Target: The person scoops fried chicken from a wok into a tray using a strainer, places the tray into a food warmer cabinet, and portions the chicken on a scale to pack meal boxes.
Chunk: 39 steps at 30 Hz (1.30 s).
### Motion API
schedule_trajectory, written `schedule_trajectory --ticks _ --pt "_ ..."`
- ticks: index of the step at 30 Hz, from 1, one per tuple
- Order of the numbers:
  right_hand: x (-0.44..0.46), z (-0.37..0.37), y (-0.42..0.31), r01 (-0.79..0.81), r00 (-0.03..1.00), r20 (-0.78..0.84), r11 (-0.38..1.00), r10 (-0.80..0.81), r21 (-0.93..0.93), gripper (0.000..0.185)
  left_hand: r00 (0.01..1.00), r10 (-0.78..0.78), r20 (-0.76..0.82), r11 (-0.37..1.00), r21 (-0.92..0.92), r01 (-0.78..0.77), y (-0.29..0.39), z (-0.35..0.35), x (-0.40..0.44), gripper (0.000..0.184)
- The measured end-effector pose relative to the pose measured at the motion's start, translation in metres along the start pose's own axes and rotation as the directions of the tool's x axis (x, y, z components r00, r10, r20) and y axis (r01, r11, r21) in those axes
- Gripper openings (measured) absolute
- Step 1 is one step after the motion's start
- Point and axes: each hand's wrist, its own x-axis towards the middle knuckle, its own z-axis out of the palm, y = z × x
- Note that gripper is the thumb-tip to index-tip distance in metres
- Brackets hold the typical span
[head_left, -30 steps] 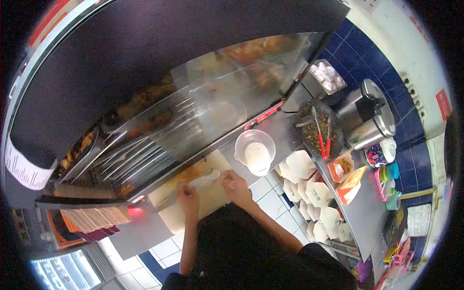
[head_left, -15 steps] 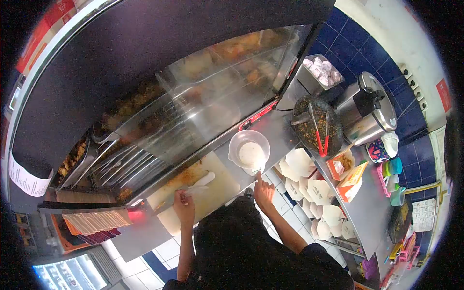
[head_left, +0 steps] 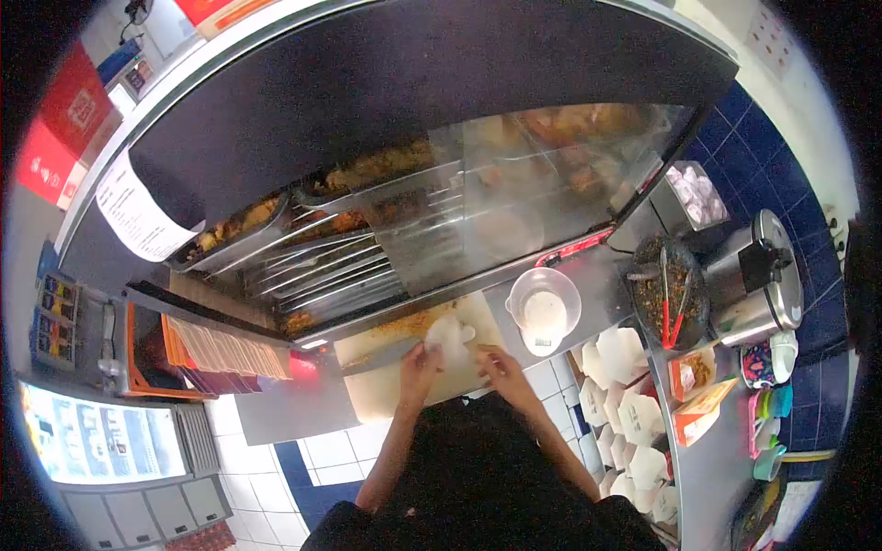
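A thin, see-through plastic bag [head_left: 447, 342] hangs over the cutting board [head_left: 372, 393], and my left hand [head_left: 421, 367] pinches its near side. My right hand [head_left: 501, 367] is just right of the bag at the board's edge, its fingers bent and slightly apart with nothing visible in them. Behind the bag lies a knife [head_left: 378, 354], its blade pointing left and its white handle partly covered by the bag. A clear plastic bowl [head_left: 562, 292] with pale contents sits on a white scale [head_left: 542, 348] to the right of the board.
A glass-fronted food cabinet [head_left: 441, 220] runs along the back. Paper packets [head_left: 225, 349] stand at left. On the right are a dark mortar [head_left: 643, 303] with red-handled tongs [head_left: 678, 321], a steel pot [head_left: 726, 303], open white boxes [head_left: 638, 413] and orange cartons [head_left: 703, 413].
My right hand has left the scale and come left beside the plastic bag. My left hand has brought the bag over the knife handle. The view has turned left.
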Motion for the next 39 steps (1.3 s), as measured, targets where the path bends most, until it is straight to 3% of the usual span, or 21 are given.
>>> schedule_trajectory --ticks 1,3,4,5,7,8,10,12,14,16,17,18,20,21,23,25,27,33,36,37,39 --pt "0.004 0.01 -0.007 -0.132 0.978 0.207 0.883 0.04 0.45 0.041 1.0 0.009 -0.007 1.0 -0.009 -0.009 0.007 0.002 -0.004 0.015" --pt "0.007 0.028 -0.026 -0.077 0.985 0.171 0.879 -0.005 0.47 0.046 0.977 0.211 0.006 0.882 0.431 -0.193 0.014 0.001 -0.009 0.015" --pt "0.008 0.034 -0.032 -0.033 0.991 0.128 0.866 -0.036 0.498 0.051 0.974 0.224 -0.011 0.883 0.426 -0.198 0.012 -0.001 -0.009 0.015" --pt "0.011 0.038 -0.033 -0.03 0.989 0.142 0.87 -0.047 0.493 0.051 0.972 0.234 0.007 0.87 0.444 -0.213 0.007 -0.005 -0.01 0.015" --pt "0.017 0.046 -0.033 0.464 0.878 -0.149 0.885 -0.455 0.028 0.039 0.968 0.25 0.013 0.858 0.462 -0.227 0.004 -0.011 -0.008 0.015" --pt "0.009 0.042 -0.054 0.467 0.827 -0.215 0.847 -0.52 -0.253 0.03 0.963 0.264 0.054 0.903 0.336 -0.267 0.005 -0.013 -0.007 0.014" --pt "0.025 0.042 -0.027 0.472 0.785 -0.275 0.823 -0.555 -0.315 0.033 0.955 0.282 0.097 0.933 0.204 -0.296 0.004 -0.015 -0.01 0.014" --pt "0.038 0.035 -0.007 0.472 0.73 -0.335 0.794 -0.596 -0.384 0.036 0.997 0.048 0.062 0.948 -0.318 -0.026 0.027 -0.004 -0.018 0.012" --pt "0.04 0.031 -0.004 0.255 0.965 -0.097 0.953 -0.242 0.162 0.022 0.999 0.04 0.025 0.919 -0.394 -0.027 0.031 -0.001 -0.017 0.012" --pt "0.038 0.034 -0.009 0.327 0.933 -0.202 0.936 -0.298 0.129 0.02 1.0 0.027 -0.005 0.886 -0.463 -0.026 0.028 -0.006 -0.016 0.015" --pt "0.037 0.035 -0.02 0.396 0.885 -0.304 0.914 -0.354 0.087 0.018 0.976 0.19 -0.108 0.982 0.033 -0.187 0.024 -0.015 -0.014 0.019" --pt "0.036 0.034 -0.032 0.396 0.883 -0.308 0.914 -0.354 0.085 0.018 0.92 0.374 -0.116 0.808 0.528 -0.262 0.019 -0.021 -0.012 0.025" --pt "0.032 0.03 -0.057 0.474 0.506 -0.47 0.688 -0.723 -0.549 0.014 0.887 0.455 -0.083 0.76 0.555 -0.338 0.03 -0.015 -0.015 0.028" --pt "0.035 0.031 -0.049 0.456 0.502 -0.484 0.695 -0.717 -0.556 0.014 0.848 0.527 -0.053 0.709 0.579 -0.403 0.034 -0.01 -0.02 0.031" --pt "0.044 0.039 -0.037 0.461 0.72 -0.465 0.856 -0.515 -0.233 0.012 0.839 0.542 -0.046 0.739 0.501 -0.45 0.058 0.012 -0.034 0.028" --pt "0.033 0.039 -0.047 0.417 0.721 -0.506 0.88 -0.473 -0.227 0.019 0.827 0.561 -0.043 0.762 0.416 -0.496 0.075 0.025 -0.045 0.025" --pt "0.019 0.039 -0.054 0.428 0.731 -0.483 0.876 -0.481 -0.225 0.026 0.601 0.799 -0.009 0.469 0.634 -0.615 0.072 0.023 -0.066 0.023" --pt "0.004 0.033 -0.057 0.331 0.815 -0.431 0.922 -0.387 -0.203 0.029 0.821 0.568 0.062 0.685 0.516 -0.514 0.095 0.023 -0.096 0.01" --pt "-0.011 0.036 -0.064 0.321 0.892 -0.293 0.939 -0.345 -0.126 0.032 0.738 0.635 0.229 0.537 0.556 -0.635 0.075 0.024 -0.076 0.01" --pt "-0.022 0.04 -0.072 0.481 0.846 -0.168 0.859 -0.507 -0.174 0.035 0.736 0.64 0.219 0.532 0.566 -0.63 0.07 0.022 -0.072 0.01" --pt "-0.035 0.043 -0.085 0.64 0.752 -0.036 0.743 -0.658 -0.195 0.037 0.909 0.393 0.14 0.809 0.417 -0.414 0.058 0.017 -0.059 0.014"
